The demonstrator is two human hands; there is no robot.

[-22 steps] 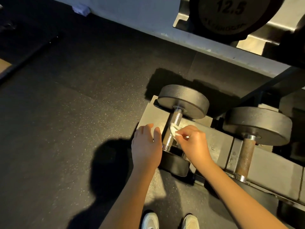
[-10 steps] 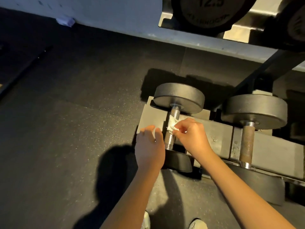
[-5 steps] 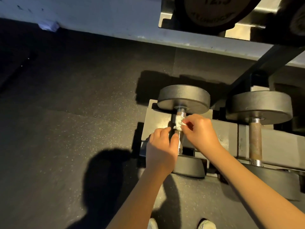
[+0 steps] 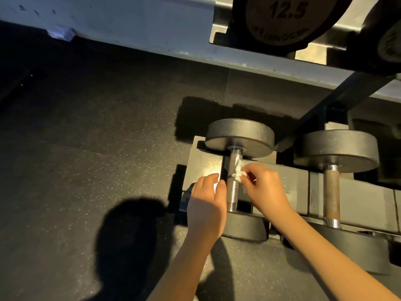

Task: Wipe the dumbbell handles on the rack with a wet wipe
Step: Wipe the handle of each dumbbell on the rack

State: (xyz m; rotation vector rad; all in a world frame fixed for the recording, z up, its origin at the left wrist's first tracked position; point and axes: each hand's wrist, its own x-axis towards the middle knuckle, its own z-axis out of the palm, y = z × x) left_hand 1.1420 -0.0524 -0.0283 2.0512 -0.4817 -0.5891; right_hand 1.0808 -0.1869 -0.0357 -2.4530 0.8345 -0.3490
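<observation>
A black dumbbell lies on the low rack [image 4: 299, 187], its knurled silver handle [image 4: 233, 192] running toward me between two round heads. My right hand [image 4: 265, 189] pinches a small crumpled white wet wipe [image 4: 238, 172] against the right side of the handle's upper half. My left hand [image 4: 207, 205] rests just left of the handle, fingers together and slightly curled, holding nothing. To the right a second dumbbell with a brownish handle [image 4: 331, 194] sits on the same rack.
Above, an upper rack shelf carries a dumbbell marked 12.5 [image 4: 286, 20]. A dark diagonal rack strut [image 4: 338, 101] runs between the two tiers. Black speckled rubber floor [image 4: 97, 137] spreads to the left. A pale wall base [image 4: 130, 25] runs along the back.
My right hand has slid the wipe up and down the handle's upper part. My left hand has stayed beside the handle. The camera has shifted slightly.
</observation>
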